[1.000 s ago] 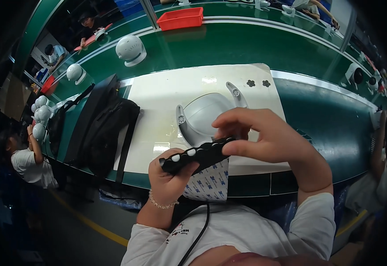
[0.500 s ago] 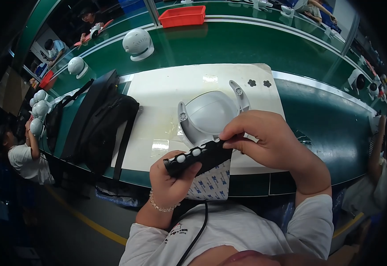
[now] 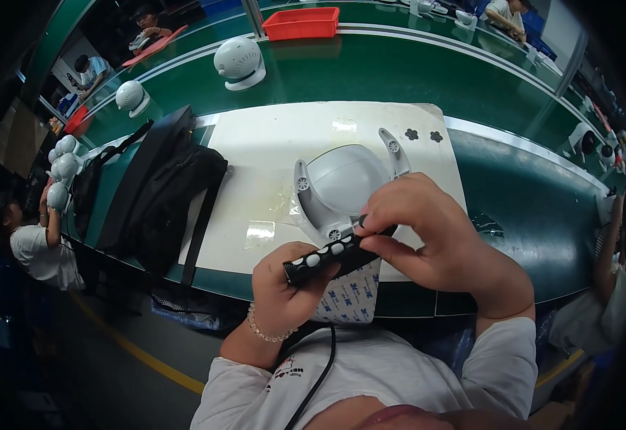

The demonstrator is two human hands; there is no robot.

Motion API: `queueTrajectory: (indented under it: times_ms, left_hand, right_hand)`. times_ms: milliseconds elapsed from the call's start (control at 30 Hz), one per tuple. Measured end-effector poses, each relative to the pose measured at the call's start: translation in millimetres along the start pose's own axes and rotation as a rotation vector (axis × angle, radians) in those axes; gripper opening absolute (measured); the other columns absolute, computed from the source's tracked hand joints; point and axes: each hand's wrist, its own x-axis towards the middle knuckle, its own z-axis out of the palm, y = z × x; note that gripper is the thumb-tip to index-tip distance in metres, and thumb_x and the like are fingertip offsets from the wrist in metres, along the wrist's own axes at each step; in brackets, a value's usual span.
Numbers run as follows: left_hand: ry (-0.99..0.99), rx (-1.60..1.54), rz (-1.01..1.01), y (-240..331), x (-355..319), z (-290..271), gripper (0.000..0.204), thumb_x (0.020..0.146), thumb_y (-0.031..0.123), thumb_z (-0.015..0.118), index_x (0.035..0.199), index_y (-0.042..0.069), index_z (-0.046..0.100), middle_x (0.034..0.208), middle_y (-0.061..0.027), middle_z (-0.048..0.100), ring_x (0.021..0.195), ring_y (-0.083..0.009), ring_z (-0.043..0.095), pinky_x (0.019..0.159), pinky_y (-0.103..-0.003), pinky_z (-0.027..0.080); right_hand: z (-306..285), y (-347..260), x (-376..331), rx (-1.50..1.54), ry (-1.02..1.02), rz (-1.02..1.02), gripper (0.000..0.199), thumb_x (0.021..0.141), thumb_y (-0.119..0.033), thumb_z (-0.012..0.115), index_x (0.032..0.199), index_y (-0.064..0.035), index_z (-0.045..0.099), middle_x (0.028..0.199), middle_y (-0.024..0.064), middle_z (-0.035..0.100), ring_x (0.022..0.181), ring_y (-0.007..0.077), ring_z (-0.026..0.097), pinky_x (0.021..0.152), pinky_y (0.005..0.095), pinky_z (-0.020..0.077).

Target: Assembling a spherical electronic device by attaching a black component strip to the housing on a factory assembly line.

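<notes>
Both hands are sitting slightly lower than before; left hand [image 3: 284,287] is closing its grip around the black strip [image 3: 334,254], right hand [image 3: 428,236] pinching its end, just before the white dome [image 3: 345,179] on the worktop [image 3: 270,158].

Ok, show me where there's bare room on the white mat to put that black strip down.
Bare room: the white mat between the black backpack and the white dome part, and the mat's far edge behind the dome. Crowded: the near edge, where the left hand and right hand hold the black strip over a backing sheet.
</notes>
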Motion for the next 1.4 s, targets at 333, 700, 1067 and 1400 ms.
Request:
queueTrajectory:
  times_ms: [333,700,1067,1400]
  left_hand:
    - [0.070,-0.207,-0.087,1,1,5,0.010,0.071,-0.001,0.067,0.075,-0.003,0.059,0.060,-0.0032,0.056,0.055,-0.0064,0.049,0.050,-0.021,0.040]
    - [-0.059,-0.305,-0.230,-1,-7,-8,0.008,0.071,-0.002,0.066,0.078,-0.003,0.060,0.065,-0.0032,0.059,0.059,-0.0057,0.052,0.054,-0.021,0.042]
    - [-0.184,-0.272,-0.243,-7,-8,1,0.012,0.072,0.004,0.066,0.083,-0.001,0.062,0.064,-0.0051,0.060,0.057,-0.0084,0.055,0.053,-0.022,0.043]
    - [-0.364,0.010,0.103,-21,1,8,0.019,0.063,0.005,0.069,0.078,0.004,0.057,0.067,-0.0084,0.055,0.059,-0.0251,0.055,0.053,-0.032,0.043]
  right_hand:
    - [11,8,-3,0.232,0.222,-0.183,0.049,0.066,0.009,0.060,0.110,-0.0090,0.047,0.096,0.0077,0.054,0.085,0.0261,0.054,0.075,0.0345,0.0403]
    - [20,-5,-6,0.023,0.139,-0.321,0.044,0.066,-0.004,0.063,0.109,-0.0099,0.055,0.082,0.0053,0.049,0.062,0.0169,0.051,0.050,0.0281,0.0384]
    - [11,10,-33,0.102,-0.055,-0.370,0.035,0.065,-0.003,0.069,0.097,-0.0119,0.058,0.092,0.0085,0.049,0.067,0.0189,0.054,0.050,0.0295,0.0395]
    - [14,33,-29,0.125,0.206,0.001,0.068,0.072,0.014,0.056,0.127,-0.0102,0.023,0.100,0.0099,0.045,0.082,0.0159,0.055,0.068,0.0269,0.0449]
